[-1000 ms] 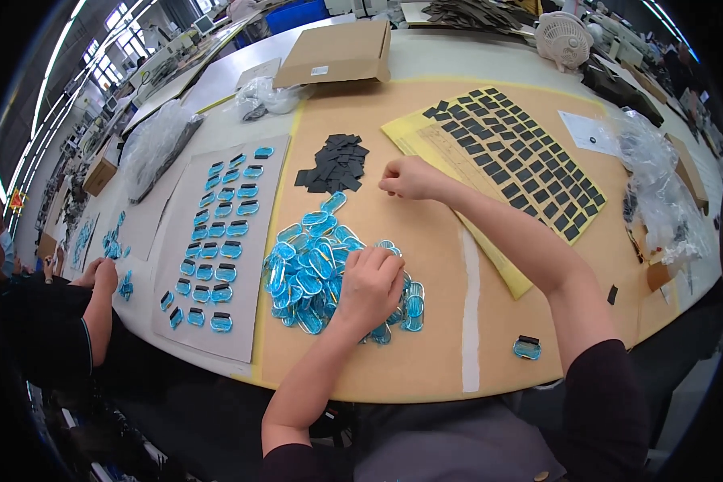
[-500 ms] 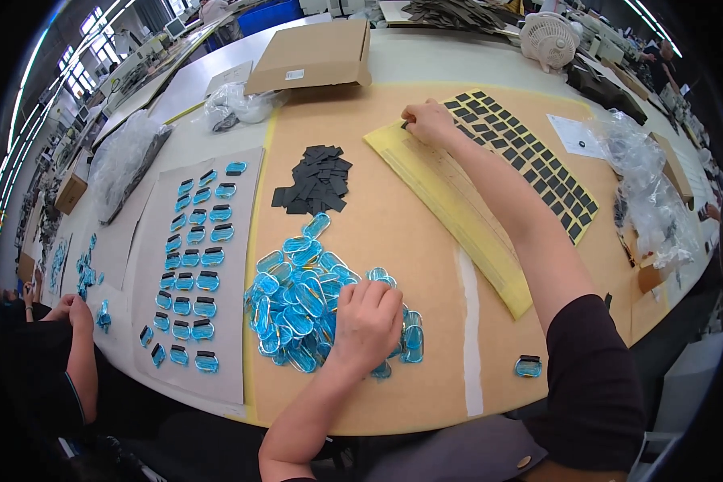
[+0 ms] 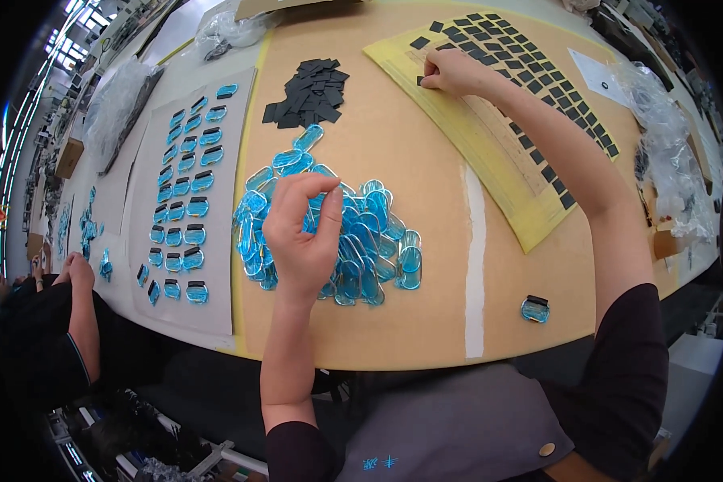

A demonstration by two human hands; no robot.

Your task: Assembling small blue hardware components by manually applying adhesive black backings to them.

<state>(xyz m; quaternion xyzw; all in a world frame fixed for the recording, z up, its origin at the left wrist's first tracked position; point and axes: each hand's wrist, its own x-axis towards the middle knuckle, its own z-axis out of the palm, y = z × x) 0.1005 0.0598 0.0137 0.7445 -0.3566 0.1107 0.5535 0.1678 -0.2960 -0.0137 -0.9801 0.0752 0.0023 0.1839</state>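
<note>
My left hand (image 3: 301, 233) hovers over a heap of blue see-through oval pieces (image 3: 369, 241) on the tan table (image 3: 426, 161). Its fingers are curled and pinched with the thumb on one thin blue oval piece. My right hand (image 3: 451, 74) reaches far out onto a yellow backing sheet (image 3: 490, 153) that carries rows of small black squares (image 3: 538, 68). Its fingertips pinch one black square (image 3: 421, 80) at the sheet's left part.
A loose pile of black squares (image 3: 309, 87) lies beyond the blue heap. A grey sheet (image 3: 217, 265) at left holds rows of blue pieces with black tabs. One such piece (image 3: 535, 308) lies near the front edge. Another person's hands (image 3: 72, 269) work far left. Plastic bags (image 3: 675, 177) sit right.
My left hand has lifted off the blue heap and curled into a pinch. My right hand has shifted along the yellow sheet and now grips a black square. The camera moved closer.
</note>
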